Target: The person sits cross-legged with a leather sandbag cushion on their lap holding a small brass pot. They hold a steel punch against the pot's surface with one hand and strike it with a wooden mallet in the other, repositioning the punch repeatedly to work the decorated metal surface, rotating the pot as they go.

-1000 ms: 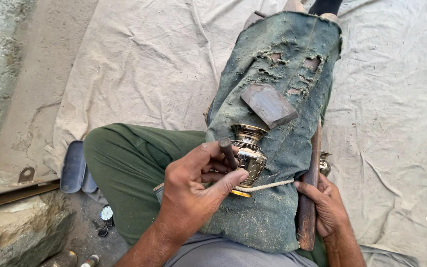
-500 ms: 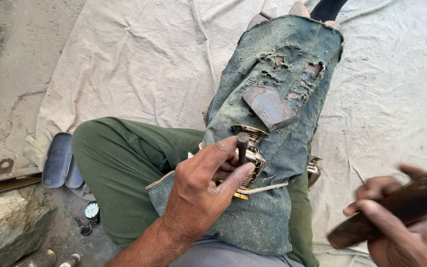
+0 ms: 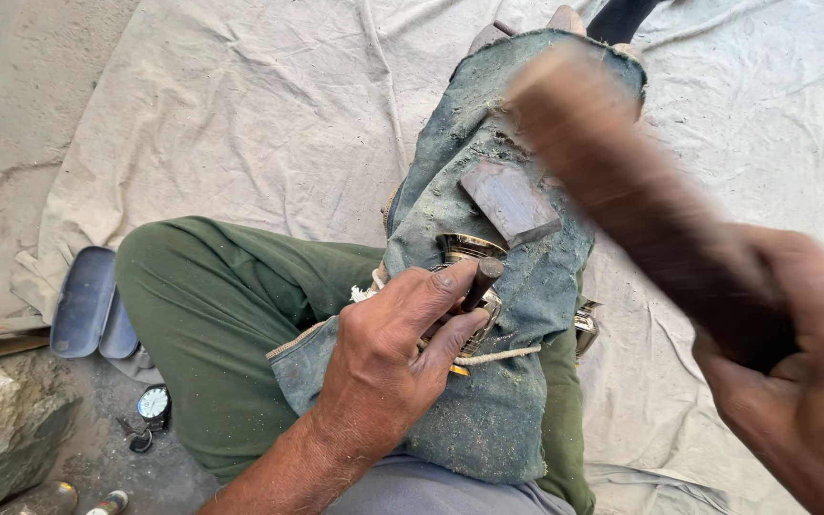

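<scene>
L hand (image 3: 383, 367) pinching punch tool (image 3: 480, 282) upright on brass vessel (image 3: 469, 250), R hand (image 3: 803, 401) clenched round blurred wooden mallet (image 3: 622, 191), denim cloth (image 3: 517, 381) over lap

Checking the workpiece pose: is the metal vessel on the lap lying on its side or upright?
On its side: the metal vessel shows its open rim facing away, body under the left hand.

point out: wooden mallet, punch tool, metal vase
wooden mallet (image 3: 622, 200), head view, middle of the blurred raised shaft.
punch tool (image 3: 482, 278), head view, its upper end above the left hand's fingers.
metal vase (image 3: 464, 247), head view, its shiny rim.
</scene>
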Motion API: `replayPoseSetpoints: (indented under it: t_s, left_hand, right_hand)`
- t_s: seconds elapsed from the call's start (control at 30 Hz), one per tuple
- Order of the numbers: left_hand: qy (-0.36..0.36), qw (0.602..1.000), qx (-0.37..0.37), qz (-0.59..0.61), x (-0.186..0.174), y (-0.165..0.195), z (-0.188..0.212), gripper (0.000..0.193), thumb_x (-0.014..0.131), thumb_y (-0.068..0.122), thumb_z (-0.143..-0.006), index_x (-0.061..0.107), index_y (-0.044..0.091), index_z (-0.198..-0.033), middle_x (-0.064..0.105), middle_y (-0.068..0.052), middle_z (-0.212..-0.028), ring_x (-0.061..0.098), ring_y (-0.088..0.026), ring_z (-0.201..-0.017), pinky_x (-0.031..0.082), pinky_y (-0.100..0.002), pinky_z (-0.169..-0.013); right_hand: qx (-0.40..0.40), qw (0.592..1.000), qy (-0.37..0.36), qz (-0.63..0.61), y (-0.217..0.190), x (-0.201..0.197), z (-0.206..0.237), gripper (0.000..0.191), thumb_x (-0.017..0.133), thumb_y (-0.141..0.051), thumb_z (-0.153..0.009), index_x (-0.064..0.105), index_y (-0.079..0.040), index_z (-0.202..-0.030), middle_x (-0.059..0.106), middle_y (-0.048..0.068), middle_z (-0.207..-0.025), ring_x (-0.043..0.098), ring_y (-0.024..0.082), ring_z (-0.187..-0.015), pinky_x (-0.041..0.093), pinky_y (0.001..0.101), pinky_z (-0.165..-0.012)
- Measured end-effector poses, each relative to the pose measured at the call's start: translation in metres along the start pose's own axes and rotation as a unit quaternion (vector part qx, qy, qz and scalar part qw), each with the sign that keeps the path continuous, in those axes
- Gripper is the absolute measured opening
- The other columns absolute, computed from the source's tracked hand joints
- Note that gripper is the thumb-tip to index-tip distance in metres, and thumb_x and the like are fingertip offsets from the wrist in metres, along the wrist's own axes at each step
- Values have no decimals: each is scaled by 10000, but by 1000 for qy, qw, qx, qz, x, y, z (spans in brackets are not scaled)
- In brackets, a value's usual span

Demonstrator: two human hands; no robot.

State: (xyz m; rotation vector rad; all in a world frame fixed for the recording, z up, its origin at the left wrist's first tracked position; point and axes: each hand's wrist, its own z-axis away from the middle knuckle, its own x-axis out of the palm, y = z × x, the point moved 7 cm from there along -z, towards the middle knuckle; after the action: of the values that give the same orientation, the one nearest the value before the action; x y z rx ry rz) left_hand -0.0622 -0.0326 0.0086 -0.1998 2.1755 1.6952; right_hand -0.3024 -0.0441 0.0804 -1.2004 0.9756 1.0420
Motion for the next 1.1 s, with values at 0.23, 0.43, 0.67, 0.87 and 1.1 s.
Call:
replayPoseSetpoints:
  t_s: [0.23,0.43,0.67,0.87,1.1]
  left_hand:
    - [46,998,-40,32,0,-9,8,369,787,85,-908,660,36,-1251,720,-70,-913,766,-141,-811,668,-263,-705]
    - [83,995,-50,35,-3,-11,11,323,802,76,-886,659,9,-1167,730,-66,-924,790,-136,-826,682,-249,-706]
    - [99,989,-77,73,0,-17,14,267,797,82,-902,616,7,-1084,750,-72,-914,804,-139,-810,677,-251,-679]
    - [126,991,-36,42,2,-13,18,277,810,88,-914,609,14,-1091,749,-80,-919,803,-139,-821,665,-258,-686]
    - [122,991,-43,36,4,-14,19,278,800,91,-923,606,22,-1109,735,-61,-895,794,-132,-796,646,-255,-691]
  right_hand:
    - [-77,993,-16,86,-36,-19,-18,458,763,23,-787,698,-42,-1236,682,133,-850,702,246,-754,564,367,-665]
    - [-84,996,-17,35,-39,-23,-15,512,739,16,-811,651,-63,-1309,657,99,-848,679,244,-691,532,370,-649]
    - [-122,992,40,-8,-51,-38,-5,542,743,69,-720,640,-8,-1246,677,153,-907,700,293,-771,536,392,-715]
    - [-223,971,72,46,-79,-41,-1,537,759,77,-662,650,-13,-1180,708,170,-938,710,353,-844,545,437,-740]
    - [-238,966,47,91,-92,-40,-4,541,753,22,-689,651,-33,-1217,732,133,-918,731,327,-878,554,451,-733]
